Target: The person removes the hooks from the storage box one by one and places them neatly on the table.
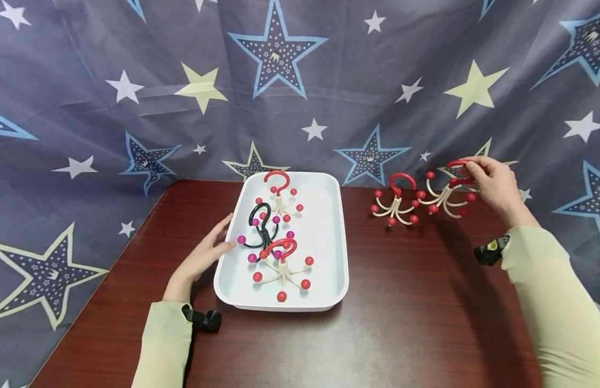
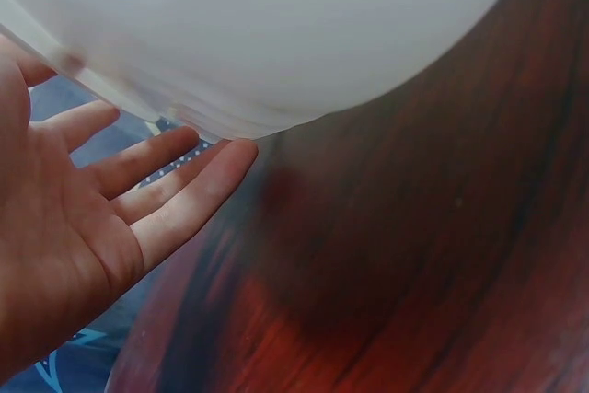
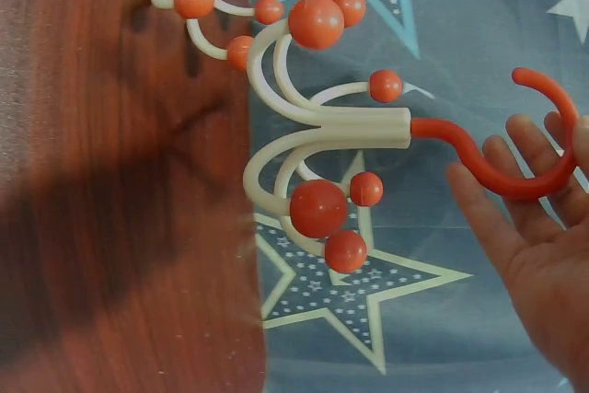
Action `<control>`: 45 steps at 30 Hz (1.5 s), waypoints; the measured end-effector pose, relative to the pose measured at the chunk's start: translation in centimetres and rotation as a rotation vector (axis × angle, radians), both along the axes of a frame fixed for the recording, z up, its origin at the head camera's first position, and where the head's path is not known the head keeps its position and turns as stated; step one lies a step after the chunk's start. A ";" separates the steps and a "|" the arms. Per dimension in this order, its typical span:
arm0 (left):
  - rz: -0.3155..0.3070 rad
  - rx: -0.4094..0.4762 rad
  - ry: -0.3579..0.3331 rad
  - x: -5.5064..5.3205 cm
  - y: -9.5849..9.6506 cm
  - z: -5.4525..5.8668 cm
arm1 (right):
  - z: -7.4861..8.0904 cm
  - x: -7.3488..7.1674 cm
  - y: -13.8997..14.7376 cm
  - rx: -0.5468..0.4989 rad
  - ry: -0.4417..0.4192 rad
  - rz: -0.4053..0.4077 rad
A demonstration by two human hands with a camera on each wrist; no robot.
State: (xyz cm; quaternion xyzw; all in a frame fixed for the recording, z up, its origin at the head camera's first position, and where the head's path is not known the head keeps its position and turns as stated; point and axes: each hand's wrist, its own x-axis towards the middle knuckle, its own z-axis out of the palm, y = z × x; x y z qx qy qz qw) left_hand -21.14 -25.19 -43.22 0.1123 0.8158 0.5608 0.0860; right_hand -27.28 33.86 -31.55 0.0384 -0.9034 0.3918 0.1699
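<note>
My right hand (image 1: pixel 499 186) pinches the red hook of a cream multi-arm hanger (image 1: pixel 444 197) with red ball tips. In the right wrist view this hanger (image 3: pixel 363 128) shows its arms over the table edge and cloth. Left of it, a matching red-hooked hanger (image 1: pixel 396 205) is on the table. My left hand (image 1: pixel 203 261) has its fingers spread along the left side of a white tray (image 1: pixel 324 242); fingertips are right at the wall in the left wrist view. Inside the tray lie a black hanger (image 1: pixel 265 237) with purple balls and two cream-and-red hangers, one behind (image 1: pixel 279 206), one in front (image 1: pixel 283 271).
The dark red wooden table (image 1: pixel 392 318) carries the tray near its middle. Behind the table's back edge hangs a grey-blue curtain (image 1: pixel 290 129) patterned with stars, also falling along the left side.
</note>
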 end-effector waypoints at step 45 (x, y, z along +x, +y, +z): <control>0.014 -0.004 -0.011 0.1 0.2 0.1 | -2.0 -0.5 -1.7 0.141 0.044 -0.080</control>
